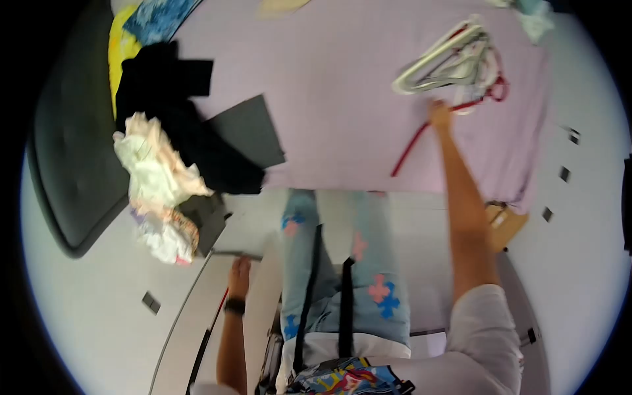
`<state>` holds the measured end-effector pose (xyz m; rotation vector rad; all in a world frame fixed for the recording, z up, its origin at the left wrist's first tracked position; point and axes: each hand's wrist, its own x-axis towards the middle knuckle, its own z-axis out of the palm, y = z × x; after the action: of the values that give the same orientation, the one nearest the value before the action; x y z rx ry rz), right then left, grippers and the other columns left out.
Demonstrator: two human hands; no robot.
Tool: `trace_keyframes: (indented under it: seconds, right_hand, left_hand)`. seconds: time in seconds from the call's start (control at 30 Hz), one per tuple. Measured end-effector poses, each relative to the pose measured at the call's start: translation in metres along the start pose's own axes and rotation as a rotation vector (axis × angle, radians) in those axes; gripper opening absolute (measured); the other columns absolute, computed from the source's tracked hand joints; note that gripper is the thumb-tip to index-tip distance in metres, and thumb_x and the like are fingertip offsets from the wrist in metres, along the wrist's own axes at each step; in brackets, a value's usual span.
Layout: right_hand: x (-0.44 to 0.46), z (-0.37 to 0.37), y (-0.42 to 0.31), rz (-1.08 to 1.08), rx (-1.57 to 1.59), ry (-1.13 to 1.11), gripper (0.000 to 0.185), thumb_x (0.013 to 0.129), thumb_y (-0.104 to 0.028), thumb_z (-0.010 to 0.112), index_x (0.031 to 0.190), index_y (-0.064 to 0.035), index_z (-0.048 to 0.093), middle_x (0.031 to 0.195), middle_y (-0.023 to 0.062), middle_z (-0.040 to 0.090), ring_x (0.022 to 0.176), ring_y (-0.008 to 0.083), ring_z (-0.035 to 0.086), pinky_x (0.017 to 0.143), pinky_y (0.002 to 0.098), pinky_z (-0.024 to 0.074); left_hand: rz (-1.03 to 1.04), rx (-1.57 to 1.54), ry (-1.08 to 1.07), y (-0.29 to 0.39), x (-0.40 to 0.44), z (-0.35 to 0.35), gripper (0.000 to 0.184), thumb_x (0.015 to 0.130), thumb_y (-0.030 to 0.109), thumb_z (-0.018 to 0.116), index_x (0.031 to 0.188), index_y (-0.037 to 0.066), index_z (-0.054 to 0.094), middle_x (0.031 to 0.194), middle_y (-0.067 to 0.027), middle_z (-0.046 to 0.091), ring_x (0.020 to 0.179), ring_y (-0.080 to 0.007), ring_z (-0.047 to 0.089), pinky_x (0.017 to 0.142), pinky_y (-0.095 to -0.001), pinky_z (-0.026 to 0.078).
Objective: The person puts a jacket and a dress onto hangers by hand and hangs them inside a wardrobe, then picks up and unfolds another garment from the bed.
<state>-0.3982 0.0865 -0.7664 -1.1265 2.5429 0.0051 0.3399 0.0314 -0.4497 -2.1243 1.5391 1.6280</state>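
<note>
Lilac-sheeted bed [316, 99] beside dark headboard [76, 138]; right fingers [437, 107] grip a slim red hanger [409, 147]; left fingers [241, 265], state unclear.

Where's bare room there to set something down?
Pale purple sheet lies bare between the flat grey panel and piled white hangers, and right of the right forearm. Crowded: left, black cloth and crumpled pale clothes; upper right, those hangers.

Head camera (wide, round-edged view) faces steeply down over sheet [329, 99].
</note>
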Motion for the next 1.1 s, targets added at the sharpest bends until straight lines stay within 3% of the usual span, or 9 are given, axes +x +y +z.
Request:
trace_keyframes:
  seconds: [0.03, 0.13, 0.37, 0.47, 0.57, 0.73, 0.83, 0.9, 1.1]
  right_hand:
    - [0.038, 0.059, 0.055, -0.229, -0.294, 0.18, 0.041, 0.092, -0.039, 0.044, 0.089, -0.004, 0.065, 0.081, 0.0197, 0.066, 0.072, 0.0321, 0.063, 0.062, 0.0486, 0.0477]
    - [0.066, -0.038, 0.019, 0.8, 0.825, -0.175, 0.054, 0.084, -0.054, 0.059, 0.093, -0.0005, 0.062, 0.07, 0.01, 0.061, 0.054, 0.0198, 0.059, 0.049, 0.0326, 0.0495]
    - [0.079, -0.041, 0.005, 0.886, 0.906, -0.127, 0.036, 0.087, -0.04, 0.056, 0.082, -0.0044, 0.059, 0.069, 0.011, 0.063, 0.052, 0.0213, 0.062, 0.046, 0.0333, 0.0526]
    - [0.074, 0.001, 0.089, 0.852, 0.756, 0.082, 0.043, 0.088, -0.04, 0.053, 0.084, 0.0012, 0.065, 0.078, 0.0147, 0.068, 0.073, 0.0273, 0.067, 0.059, 0.0351, 0.0533]
    - [0.025, -0.063, 0.013, 0.631, 0.336, 0.621, 0.043, 0.092, -0.037, 0.051, 0.091, 0.0045, 0.063, 0.077, 0.0163, 0.064, 0.069, 0.0315, 0.061, 0.065, 0.042, 0.0487]
    - [-0.048, -0.138, -0.093, 0.305, 0.672, 0.72, 0.029, 0.097, -0.024, 0.047, 0.08, -0.001, 0.05, 0.071, 0.007, 0.053, 0.055, 0.0172, 0.048, 0.052, 0.0323, 0.0405]
    - [-0.074, -0.153, -0.138, 0.129, 1.062, 0.693, 0.017, 0.098, -0.016, 0.047, 0.09, -0.0017, 0.053, 0.064, 0.0009, 0.047, 0.051, 0.0086, 0.038, 0.046, 0.0229, 0.0314]
    - [-0.087, -0.15, -0.138, 0.44, 1.628, 0.091, 0.008, 0.097, -0.011, 0.047, 0.095, -0.0056, 0.052, 0.061, -0.0048, 0.037, 0.047, 0.0036, 0.027, 0.04, 0.0201, 0.0199]
    - [-0.111, -0.183, -0.231, 0.501, 1.811, -0.2, 0.017, 0.1, -0.018, 0.044, 0.104, -0.0042, 0.054, 0.059, -0.0067, 0.022, 0.047, 0.0029, 0.018, 0.04, 0.0208, 0.013]
  left_hand:
    - [0.048, 0.488, 0.076, 0.037, 0.039, 0.005, 0.033, 0.092, 0.028, 0.056, 0.105, -0.002, 0.057, 0.093, -0.0109, 0.064, 0.084, -0.0208, 0.06, 0.074, -0.0337, 0.048]
    - [-0.066, 0.296, 0.254, 0.051, 0.184, 0.025, 0.056, 0.085, 0.038, 0.066, 0.122, -0.002, 0.051, 0.119, -0.021, 0.058, 0.112, -0.029, 0.055, 0.094, -0.0377, 0.043]
    - [-0.598, 0.268, 0.773, 0.103, 0.312, 0.055, 0.107, 0.068, 0.042, 0.081, 0.142, 0.003, 0.015, 0.133, -0.0313, 0.036, 0.122, -0.047, 0.041, 0.102, -0.0498, 0.037]
    - [-0.591, 0.445, 0.895, 0.076, 0.307, 0.033, 0.095, 0.072, 0.03, 0.08, 0.139, 0.007, 0.017, 0.128, -0.0264, 0.041, 0.113, -0.0447, 0.049, 0.09, -0.0494, 0.049]
    - [-0.414, -0.273, 0.573, 0.03, 0.302, -0.011, 0.056, 0.082, 0.012, 0.069, 0.128, 0.012, 0.037, 0.111, -0.0161, 0.054, 0.086, -0.0259, 0.061, 0.057, -0.0401, 0.058]
    - [-0.355, -0.103, 0.346, 0.029, 0.303, -0.048, 0.044, 0.087, 0.017, 0.067, 0.123, 0.006, 0.044, 0.111, -0.0168, 0.057, 0.09, -0.0209, 0.061, 0.075, -0.0328, 0.054]
    - [0.075, -0.243, 0.518, 0.065, 0.322, -0.047, 0.076, 0.079, 0.036, 0.074, 0.132, -0.004, 0.037, 0.124, -0.023, 0.052, 0.115, -0.0281, 0.051, 0.098, -0.0339, 0.041]
    - [0.027, -0.172, 0.454, 0.098, 0.336, -0.052, 0.102, 0.07, 0.052, 0.078, 0.138, -0.008, 0.03, 0.132, -0.0265, 0.046, 0.125, -0.0322, 0.044, 0.103, -0.0368, 0.036]
    - [0.092, 0.192, 0.618, 0.096, 0.347, -0.041, 0.062, 0.081, 0.047, 0.068, 0.105, -0.009, 0.059, 0.11, -0.0292, 0.061, 0.105, -0.038, 0.059, 0.09, -0.0397, 0.045]
